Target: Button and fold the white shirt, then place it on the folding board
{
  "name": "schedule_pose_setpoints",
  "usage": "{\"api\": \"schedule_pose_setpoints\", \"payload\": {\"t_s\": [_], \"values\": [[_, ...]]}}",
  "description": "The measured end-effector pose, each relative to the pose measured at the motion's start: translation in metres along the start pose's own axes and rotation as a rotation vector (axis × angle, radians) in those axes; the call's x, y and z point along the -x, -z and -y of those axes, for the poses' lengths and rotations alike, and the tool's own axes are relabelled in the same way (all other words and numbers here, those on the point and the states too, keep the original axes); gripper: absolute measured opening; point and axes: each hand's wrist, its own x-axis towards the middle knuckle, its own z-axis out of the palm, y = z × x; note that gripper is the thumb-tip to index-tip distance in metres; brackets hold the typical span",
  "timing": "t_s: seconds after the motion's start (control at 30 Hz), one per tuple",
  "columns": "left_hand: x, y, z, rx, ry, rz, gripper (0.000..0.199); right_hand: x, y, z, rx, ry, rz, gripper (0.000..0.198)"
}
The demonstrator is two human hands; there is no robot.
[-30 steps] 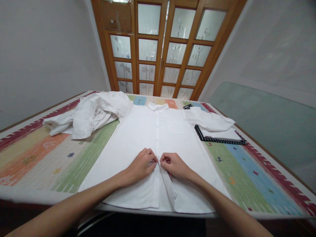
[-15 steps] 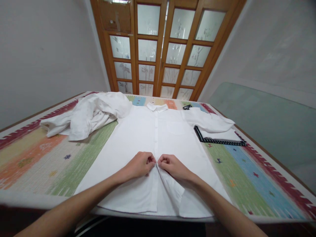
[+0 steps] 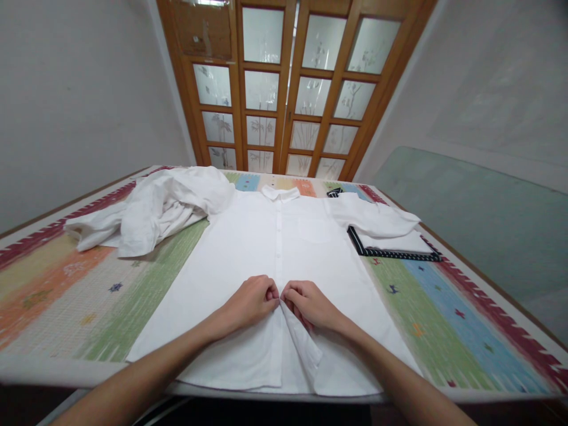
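Note:
A white button-up shirt (image 3: 242, 248) lies spread front side up, its collar toward the far side and its hem toward me. Low on the button placket, my left hand (image 3: 255, 300) pinches one front edge of the shirt between thumb and fingers. Right beside it, my right hand (image 3: 310, 303) pinches the other front edge, the fingertips of both hands almost touching. Whatever button or buttonhole sits between them is hidden by my fingers. Beneath my hands the two front panels part, and the right one folds back a little. Higher buttons on the placket look closed.
A crumpled white garment (image 3: 146, 207) lies at the left by the shirt's sleeve. Under the right sleeve is a folded black-and-white cloth (image 3: 399, 253). A colourful patterned cover (image 3: 146, 296) spreads over the table. Wooden glass-paned doors (image 3: 284, 89) stand behind it.
Both hands stay pinched at the placket and have shifted only slightly. The loose right front panel below them has swung a little to the left.

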Motion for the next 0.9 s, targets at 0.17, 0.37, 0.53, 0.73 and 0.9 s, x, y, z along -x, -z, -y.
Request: {"api": "schedule_pose_setpoints", "payload": {"t_s": [0.17,0.37,0.53,0.73,0.9], "values": [[0.001,0.004,0.0,0.249,0.115,0.147,0.015,0.005,0.001,0.004,-0.072,-0.038,0.091,0.018],[0.0,0.005,-0.002,0.357,0.17,0.177,0.01,0.007,-0.002,0.009,0.018,0.001,0.056,0.021],[-0.003,0.006,0.001,0.426,0.188,0.186,0.018,0.004,-0.005,0.005,0.006,-0.006,0.024,0.007],[-0.003,0.005,0.004,0.464,0.166,0.18,0.016,-0.001,-0.003,-0.001,-0.012,0.093,-0.008,0.007],[-0.001,0.001,0.001,0.402,0.149,0.115,0.012,-0.001,-0.004,-0.004,-0.021,0.075,0.007,0.006]]}}
